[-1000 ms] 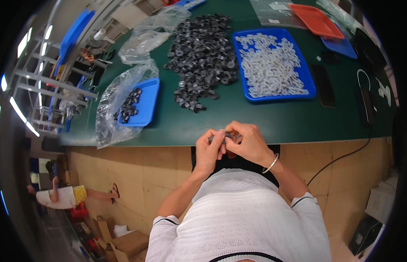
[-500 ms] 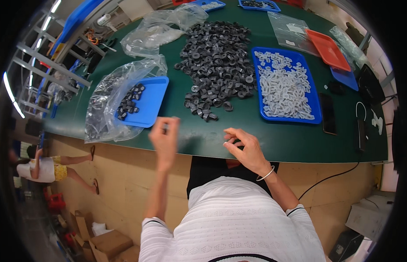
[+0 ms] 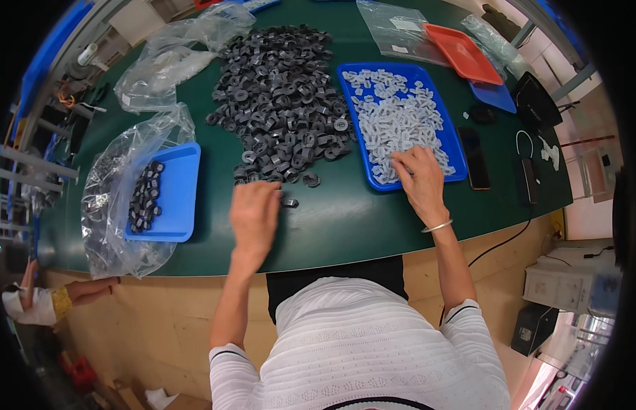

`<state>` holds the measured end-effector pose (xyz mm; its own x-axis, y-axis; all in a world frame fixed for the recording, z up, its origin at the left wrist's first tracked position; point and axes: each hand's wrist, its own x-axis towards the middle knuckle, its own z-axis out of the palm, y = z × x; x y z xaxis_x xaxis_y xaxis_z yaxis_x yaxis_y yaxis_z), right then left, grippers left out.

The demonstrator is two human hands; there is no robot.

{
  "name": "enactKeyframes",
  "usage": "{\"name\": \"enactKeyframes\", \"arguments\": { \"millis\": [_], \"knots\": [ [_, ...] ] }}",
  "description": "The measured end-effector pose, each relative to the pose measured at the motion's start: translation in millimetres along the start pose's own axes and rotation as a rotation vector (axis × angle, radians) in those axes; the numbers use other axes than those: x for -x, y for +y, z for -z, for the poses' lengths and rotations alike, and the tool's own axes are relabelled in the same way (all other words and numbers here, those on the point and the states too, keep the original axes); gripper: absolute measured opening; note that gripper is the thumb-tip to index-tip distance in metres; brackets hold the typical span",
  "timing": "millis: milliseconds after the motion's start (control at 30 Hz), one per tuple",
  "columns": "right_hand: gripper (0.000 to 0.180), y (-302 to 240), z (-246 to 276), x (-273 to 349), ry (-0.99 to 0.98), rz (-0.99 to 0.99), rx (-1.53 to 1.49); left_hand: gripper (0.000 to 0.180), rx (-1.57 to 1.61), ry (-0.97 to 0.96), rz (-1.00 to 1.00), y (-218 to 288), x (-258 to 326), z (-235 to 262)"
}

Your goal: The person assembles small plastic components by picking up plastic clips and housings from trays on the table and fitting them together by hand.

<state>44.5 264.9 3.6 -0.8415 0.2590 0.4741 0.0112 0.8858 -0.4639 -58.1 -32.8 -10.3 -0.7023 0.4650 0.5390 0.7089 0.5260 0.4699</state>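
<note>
A large heap of dark grey ring-shaped plastic parts point(image 3: 284, 96) lies on the table. My left hand point(image 3: 255, 217) is at its near edge, fingers curled downward; whatever they grip is hidden. A loose dark ring part point(image 3: 289, 203) lies just right of that hand. My right hand point(image 3: 422, 179), with a bangle at the wrist, reaches over the near end of a deep blue tray point(image 3: 362, 154) of small whitish plastic parts point(image 3: 400, 123). Its thumb and fingertips are drawn together down among these parts, and I cannot make out what is between them.
At the left, a lighter blue tray point(image 3: 178, 195) holds several dark parts point(image 3: 146, 198) beside a clear plastic bag point(image 3: 103, 212). A phone point(image 3: 474, 158) lies right of the white parts, and a red tray point(image 3: 463, 53) lies farther back. A person point(image 3: 41, 304) is at the far left.
My right hand has moved from the table's front edge to the white parts. My left hand has gone from beside the lighter blue tray to the dark heap. The whole view has shifted.
</note>
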Motion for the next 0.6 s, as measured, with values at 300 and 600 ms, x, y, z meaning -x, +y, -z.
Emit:
{"name": "enactKeyframes", "arguments": {
  "millis": [300, 600],
  "knots": [
    [0.013, -6, -21, -22, -0.051, 0.016, 0.140, 0.028, -0.142, -0.190, -0.099, 13, -21, -50],
    [0.011, -48, -35, 27, -0.238, -0.418, -1.059, 0.018, 0.307, -0.230, 0.296, 33, 1, -44]
  ]
}}
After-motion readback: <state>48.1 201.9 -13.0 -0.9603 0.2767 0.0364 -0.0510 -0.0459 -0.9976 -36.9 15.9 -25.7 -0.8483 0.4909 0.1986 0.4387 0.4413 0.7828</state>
